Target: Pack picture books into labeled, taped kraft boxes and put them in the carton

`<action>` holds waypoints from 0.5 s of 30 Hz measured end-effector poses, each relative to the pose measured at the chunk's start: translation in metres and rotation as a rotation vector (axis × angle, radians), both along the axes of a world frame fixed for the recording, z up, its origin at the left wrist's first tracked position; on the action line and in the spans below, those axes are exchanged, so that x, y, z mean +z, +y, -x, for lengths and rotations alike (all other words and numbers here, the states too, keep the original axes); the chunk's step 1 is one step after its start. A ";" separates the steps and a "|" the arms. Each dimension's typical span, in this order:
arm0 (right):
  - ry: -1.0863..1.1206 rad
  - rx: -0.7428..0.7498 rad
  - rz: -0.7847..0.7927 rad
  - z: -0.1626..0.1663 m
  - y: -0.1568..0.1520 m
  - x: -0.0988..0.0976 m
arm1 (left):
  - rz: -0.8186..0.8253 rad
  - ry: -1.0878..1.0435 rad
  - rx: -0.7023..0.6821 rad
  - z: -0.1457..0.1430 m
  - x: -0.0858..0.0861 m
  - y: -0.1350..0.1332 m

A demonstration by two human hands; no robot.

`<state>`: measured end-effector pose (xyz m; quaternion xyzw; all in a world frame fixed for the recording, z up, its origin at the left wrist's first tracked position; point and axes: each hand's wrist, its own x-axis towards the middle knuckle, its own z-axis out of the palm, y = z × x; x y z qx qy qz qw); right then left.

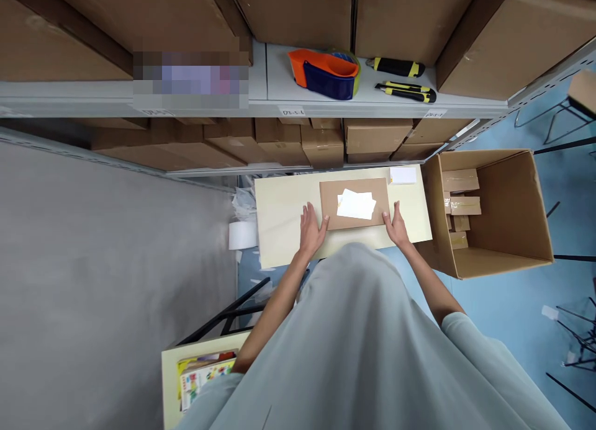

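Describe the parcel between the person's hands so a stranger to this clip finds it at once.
Start at the small cream table by the grey shelving. The flat brown parcel lies on its middle, left hand and right hand at its two ends. Unlike the small parcels in the open carton alongside, it carries white papers on top.

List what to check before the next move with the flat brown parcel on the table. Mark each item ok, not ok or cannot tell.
1. Contact of the left hand with the parcel: ok, open fingers touch its left edge.
2. Contact of the right hand: ok, it rests at the parcel's right edge.
3. Parcel flat and wholly on the table: ok.
4. Whether the white sheets on top are stuck down: cannot tell.
5. Parcel sealed shut: cannot tell.
6. Free room in the open carton to the right: ok, the small packages fill only one side.
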<state>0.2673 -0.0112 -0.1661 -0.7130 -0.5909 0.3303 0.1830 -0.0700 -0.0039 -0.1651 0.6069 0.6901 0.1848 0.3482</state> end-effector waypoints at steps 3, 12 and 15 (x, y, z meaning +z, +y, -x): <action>0.141 -0.093 0.110 -0.005 -0.019 -0.002 | 0.173 -0.201 0.039 0.000 -0.005 -0.023; 0.356 -0.015 0.082 0.016 -0.009 0.022 | 0.174 -0.501 0.074 0.012 0.000 -0.012; 0.385 0.013 0.037 0.031 0.009 0.026 | 0.140 -0.514 0.094 0.027 0.004 0.001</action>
